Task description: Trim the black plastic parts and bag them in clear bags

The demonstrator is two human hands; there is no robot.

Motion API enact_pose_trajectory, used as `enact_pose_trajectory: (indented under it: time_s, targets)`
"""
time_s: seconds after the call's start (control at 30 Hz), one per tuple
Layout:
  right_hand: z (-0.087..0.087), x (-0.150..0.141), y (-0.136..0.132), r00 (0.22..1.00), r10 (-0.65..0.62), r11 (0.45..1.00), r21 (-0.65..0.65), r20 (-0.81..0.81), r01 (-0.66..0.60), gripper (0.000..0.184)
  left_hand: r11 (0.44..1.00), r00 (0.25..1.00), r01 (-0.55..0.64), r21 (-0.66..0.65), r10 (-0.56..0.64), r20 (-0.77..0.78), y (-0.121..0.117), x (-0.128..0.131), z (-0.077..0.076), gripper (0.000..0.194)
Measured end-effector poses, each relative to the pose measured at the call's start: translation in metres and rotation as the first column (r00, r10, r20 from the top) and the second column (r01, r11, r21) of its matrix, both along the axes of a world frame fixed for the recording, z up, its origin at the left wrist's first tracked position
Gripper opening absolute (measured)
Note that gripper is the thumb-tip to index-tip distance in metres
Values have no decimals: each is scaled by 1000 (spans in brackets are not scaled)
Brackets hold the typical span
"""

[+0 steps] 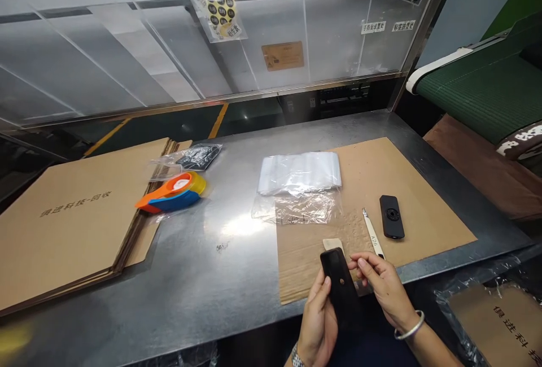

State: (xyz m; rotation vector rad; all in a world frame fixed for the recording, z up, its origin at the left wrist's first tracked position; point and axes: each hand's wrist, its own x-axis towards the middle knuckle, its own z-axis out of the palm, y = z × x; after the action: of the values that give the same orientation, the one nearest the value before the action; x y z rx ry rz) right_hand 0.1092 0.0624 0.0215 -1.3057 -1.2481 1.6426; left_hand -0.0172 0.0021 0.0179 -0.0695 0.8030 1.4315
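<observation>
My left hand [318, 313] is closed around a long black plastic cover [339, 285], held tilted over the table's front edge. The cover has rounded corners and a small round hole. Beside its right edge is my right hand [381, 282], thumb and fingers pinched together; whether anything small is between them I cannot make out. Behind the cover, a small beige piece [333, 244] shows partly on the cardboard sheet [427, 203]. A slim white tool [372, 235] with a metal tip, marked A26, lies just beyond my right fingers. Farther right rests a black device [392, 217] with a round centre.
A stack of flat cardboard [80, 209] lies at the left, with an orange-and-blue tape dispenser [175, 192] and a bagged black item [199, 157] at its edge. Clear plastic bags [300, 174] overlap the cardboard sheet. A green conveyor [478, 87] stands at right; a transparent panel [330, 45] rises behind.
</observation>
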Motion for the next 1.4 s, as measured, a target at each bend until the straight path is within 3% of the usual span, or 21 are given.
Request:
enact_pose_trajectory:
  time_s: [0.17, 0.5, 0.63, 0.77, 0.83, 0.9, 1.0, 1.07, 1.13, 1.3, 1.4]
  targets:
    - [-1, -3, -1, 999, 37, 999, -39, 9, -37, 39, 998, 994, 24, 62, -30, 106, 0, -4, 9, 38]
    - [0, -5, -2, 996, 92, 994, -51, -3, -92, 40, 999, 996, 7, -33, -4, 94, -4, -9, 12, 48]
    - [-3, -11, -7, 991, 131, 991, 21, 2, -131, 39, 999, 997, 31, -18, -32, -65, -5, -4, 11, 45]
    - [-6, -17, -9, 986, 152, 977, 138, 70, -160, 31, 991, 939, 128, 36, -110, -327, -6, 2, 8, 57]
    - [-6, -18, -4, 979, 159, 965, 188, 127, -181, 32, 996, 880, 86, 14, -69, -469, -4, -2, 5, 68]
    - [-4, -21, 7, 969, 156, 947, 249, 194, -202, 32, 1000, 767, -8, -1, 6, -642, 1, -11, -1, 76]
    - [0, -34, 33, 939, 167, 882, 380, 302, -279, 29, 1000, 513, -4, -12, -8, -858, 14, -30, -14, 75]
    - [-1, -50, 56, 904, 185, 808, 464, 385, -363, 24, 998, 327, 42, -35, -47, -944, 25, -40, -25, 70]
    - [-6, -70, 81, 862, 170, 735, 521, 477, -433, 20, 998, 193, 46, -31, -39, -980, 35, -46, -36, 66]
    - [-22, -111, 146, 747, 10, 621, 581, 665, -526, 19, 999, 94, 19, -35, -36, -995, 50, -40, -57, 65]
    - [-25, -122, 170, 674, -39, 542, 583, 738, -606, 21, 999, 71, -12, -51, -50, -996, 52, -38, -66, 66]
